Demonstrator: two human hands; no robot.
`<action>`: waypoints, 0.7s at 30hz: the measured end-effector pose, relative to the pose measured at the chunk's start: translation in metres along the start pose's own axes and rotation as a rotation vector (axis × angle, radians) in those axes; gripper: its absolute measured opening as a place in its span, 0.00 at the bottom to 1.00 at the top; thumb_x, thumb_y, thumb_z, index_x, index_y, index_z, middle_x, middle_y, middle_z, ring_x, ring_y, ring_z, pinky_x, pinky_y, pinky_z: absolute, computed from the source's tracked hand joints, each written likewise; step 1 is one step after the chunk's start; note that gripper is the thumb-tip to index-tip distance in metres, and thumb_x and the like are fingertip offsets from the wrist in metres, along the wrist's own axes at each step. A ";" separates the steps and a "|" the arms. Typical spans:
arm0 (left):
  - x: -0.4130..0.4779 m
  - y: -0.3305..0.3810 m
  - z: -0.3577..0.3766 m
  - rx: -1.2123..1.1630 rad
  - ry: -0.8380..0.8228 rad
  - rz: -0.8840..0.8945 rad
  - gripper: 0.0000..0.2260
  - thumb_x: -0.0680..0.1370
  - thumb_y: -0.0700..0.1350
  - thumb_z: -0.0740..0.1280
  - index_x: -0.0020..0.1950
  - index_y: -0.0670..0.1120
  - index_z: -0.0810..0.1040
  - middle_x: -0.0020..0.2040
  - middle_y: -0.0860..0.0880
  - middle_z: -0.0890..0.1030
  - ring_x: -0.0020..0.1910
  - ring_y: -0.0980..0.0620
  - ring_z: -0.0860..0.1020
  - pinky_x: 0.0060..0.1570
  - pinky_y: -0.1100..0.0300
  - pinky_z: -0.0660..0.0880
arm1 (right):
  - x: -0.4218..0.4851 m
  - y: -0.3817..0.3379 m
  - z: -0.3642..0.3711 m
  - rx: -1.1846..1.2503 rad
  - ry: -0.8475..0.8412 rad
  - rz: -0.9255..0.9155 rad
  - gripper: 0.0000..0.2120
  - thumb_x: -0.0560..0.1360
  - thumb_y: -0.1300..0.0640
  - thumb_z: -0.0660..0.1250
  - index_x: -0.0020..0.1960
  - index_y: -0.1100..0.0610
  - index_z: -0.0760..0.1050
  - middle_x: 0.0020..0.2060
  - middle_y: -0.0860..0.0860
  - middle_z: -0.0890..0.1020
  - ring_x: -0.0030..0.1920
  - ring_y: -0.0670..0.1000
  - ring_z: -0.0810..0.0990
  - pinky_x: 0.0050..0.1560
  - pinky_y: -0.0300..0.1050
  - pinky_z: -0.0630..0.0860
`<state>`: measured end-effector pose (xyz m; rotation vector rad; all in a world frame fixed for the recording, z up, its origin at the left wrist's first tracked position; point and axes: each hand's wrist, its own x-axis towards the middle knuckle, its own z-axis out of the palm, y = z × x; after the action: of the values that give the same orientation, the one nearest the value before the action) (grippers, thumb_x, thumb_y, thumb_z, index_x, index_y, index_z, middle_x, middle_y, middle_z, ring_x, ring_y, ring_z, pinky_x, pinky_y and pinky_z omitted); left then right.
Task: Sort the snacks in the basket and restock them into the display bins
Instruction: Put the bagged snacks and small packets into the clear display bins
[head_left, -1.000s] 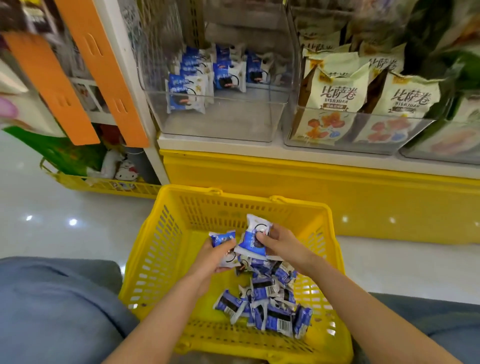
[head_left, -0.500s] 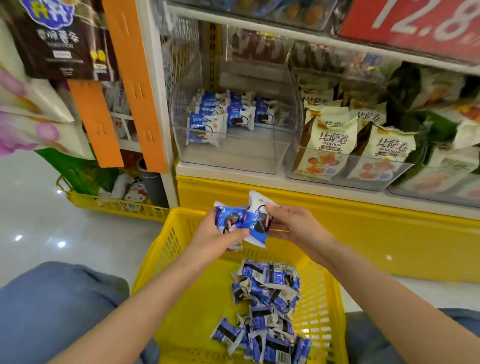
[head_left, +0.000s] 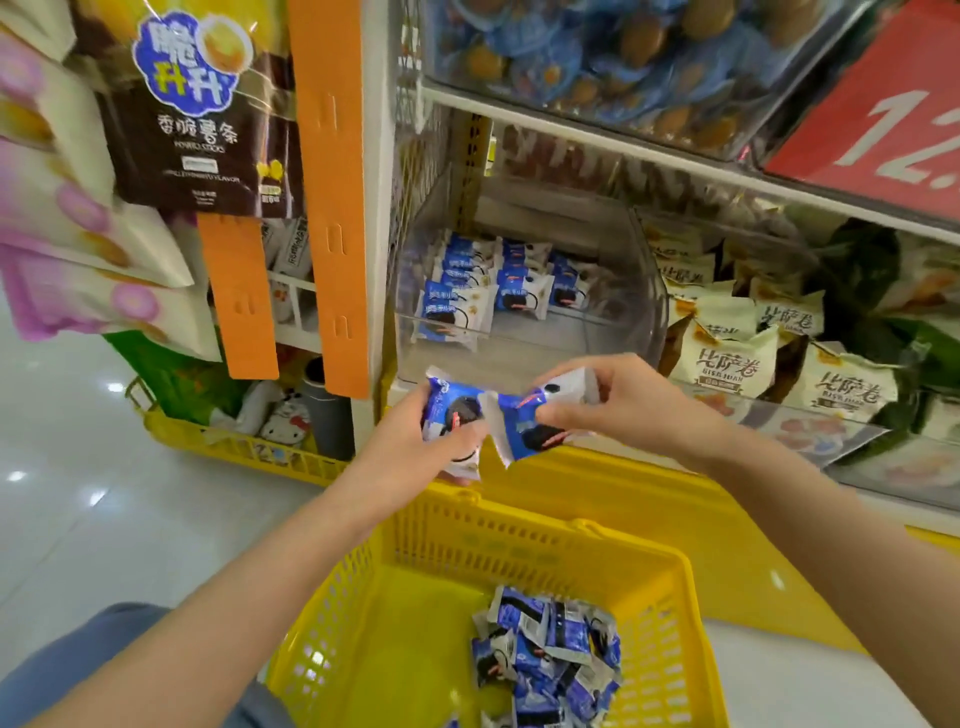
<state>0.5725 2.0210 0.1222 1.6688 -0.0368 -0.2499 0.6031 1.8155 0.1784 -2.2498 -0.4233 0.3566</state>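
While over the yellow basket (head_left: 519, 522), both hands face the clear bin (head_left: 602, 332).
Left hand (head_left: 410, 452), right hand (head_left: 628, 410): each grip clamps one blue packet (head_left: 452, 410), label-up, likely for stacking.

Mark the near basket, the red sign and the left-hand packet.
near basket (head_left: 524, 512): head view, far rim.
red sign (head_left: 893, 104): head view, printed face.
left-hand packet (head_left: 440, 404): head view, blue front.

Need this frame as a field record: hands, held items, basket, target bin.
left: left hand grips a blue-and-white cookie packet
right: right hand pinches a second packet
where: both held above the yellow basket far rim, before the clear bin
basket: loose pile of matching packets
bin: partly filled, stocked packets in rows
neighbour: beige bags to the right
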 end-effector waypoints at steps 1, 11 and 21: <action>0.005 0.001 -0.003 -0.056 0.037 -0.017 0.16 0.75 0.47 0.67 0.62 0.47 0.71 0.53 0.45 0.80 0.47 0.49 0.81 0.48 0.50 0.79 | 0.009 -0.004 -0.009 0.019 0.060 0.003 0.14 0.63 0.40 0.70 0.46 0.44 0.79 0.39 0.43 0.84 0.41 0.41 0.82 0.38 0.32 0.77; 0.038 0.020 -0.036 -0.443 0.247 0.005 0.04 0.79 0.45 0.61 0.47 0.54 0.73 0.45 0.48 0.80 0.38 0.51 0.80 0.41 0.52 0.79 | 0.131 -0.019 -0.027 -0.166 0.235 0.090 0.17 0.71 0.51 0.71 0.58 0.56 0.78 0.54 0.52 0.81 0.51 0.46 0.78 0.52 0.40 0.75; 0.051 0.020 -0.053 -0.561 0.365 0.010 0.05 0.78 0.41 0.62 0.44 0.50 0.73 0.38 0.48 0.78 0.27 0.55 0.80 0.25 0.59 0.78 | 0.148 -0.026 0.019 -0.251 -0.270 0.210 0.23 0.81 0.47 0.52 0.64 0.61 0.74 0.62 0.56 0.77 0.60 0.54 0.77 0.63 0.48 0.73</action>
<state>0.6342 2.0615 0.1392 1.1323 0.2764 0.0565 0.7244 1.9053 0.1689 -2.5080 -0.3877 0.7594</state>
